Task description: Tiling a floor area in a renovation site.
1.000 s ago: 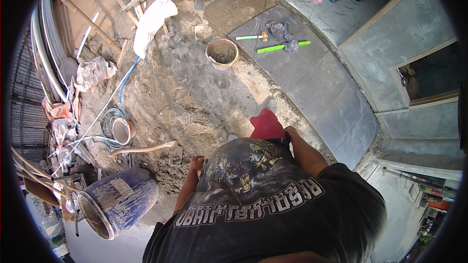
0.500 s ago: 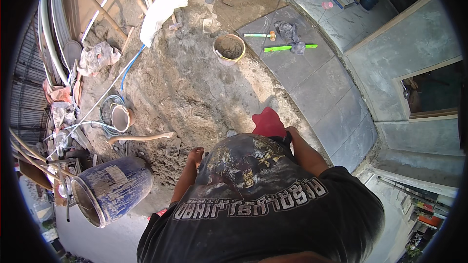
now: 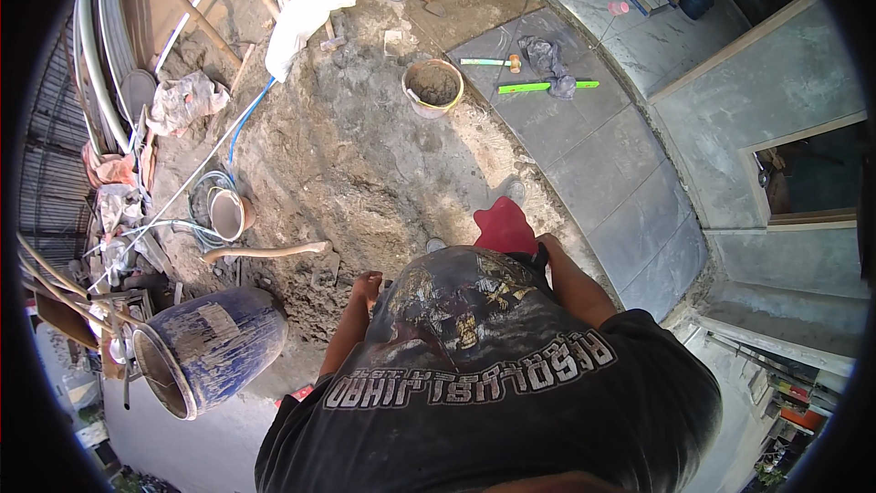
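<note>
Looking down, we see left hand (image 3: 368, 288) fisted beside our shirt (image 3: 474, 374), holding nothing visible; right hand hidden, grip unknown; blue drum (image 3: 205, 347) left.

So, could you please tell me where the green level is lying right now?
The green level lies on the grey tiled floor in the upper middle of the head view, just right of the bucket of mortar and below the mallet, against a grey rag.

A blue drum (image 3: 205, 347) lies tipped, a mortar bucket (image 3: 432, 87) apparently upright beyond.
</note>
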Motion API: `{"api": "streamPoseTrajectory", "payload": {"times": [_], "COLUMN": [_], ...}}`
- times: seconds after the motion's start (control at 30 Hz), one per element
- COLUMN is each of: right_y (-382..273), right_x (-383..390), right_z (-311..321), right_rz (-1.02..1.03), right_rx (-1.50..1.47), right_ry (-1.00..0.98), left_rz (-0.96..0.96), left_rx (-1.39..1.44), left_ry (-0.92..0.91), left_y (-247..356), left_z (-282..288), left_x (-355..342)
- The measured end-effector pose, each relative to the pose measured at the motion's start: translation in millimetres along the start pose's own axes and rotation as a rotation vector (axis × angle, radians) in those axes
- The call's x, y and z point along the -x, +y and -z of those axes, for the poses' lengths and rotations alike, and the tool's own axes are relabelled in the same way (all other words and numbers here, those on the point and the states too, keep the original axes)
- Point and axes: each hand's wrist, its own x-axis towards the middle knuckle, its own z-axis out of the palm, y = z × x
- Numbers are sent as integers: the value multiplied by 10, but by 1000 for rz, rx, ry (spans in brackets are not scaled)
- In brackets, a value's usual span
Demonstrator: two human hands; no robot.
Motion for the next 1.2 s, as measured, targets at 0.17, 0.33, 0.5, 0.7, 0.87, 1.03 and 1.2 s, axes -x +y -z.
{"api": "streamPoseTrajectory", "payload": {"times": [0.17,0.33,0.5,0.7,0.87,1.03,1.2], "right_y": [75,192,309,373,301,83,-121], "right_x": [64,-107,-381,-433,-310,64,443], "right_z": [-9,-9,-122,-164,-156,-18,53], "right_rz": [89,257,261,250,365,178,185], "right_rx": [-94,88,-116,-178,-262,-141,-6], "right_ry": [14,71,73,60,122,32,101], "left_rz": [19,-43,-1,-21,-33,-57,-48], "left_rx": [115,21,5,-22,31,-72,-62], "left_ry": [-28,-13,-24,-10,-29,-10,30], "left_y": [-209,-110,-222,-194,-337,-114,-45], "left_z": [3,-9,49,42,59,44,37], "left_x": [-93,-76,-126,-170,-210,-70,77]}}
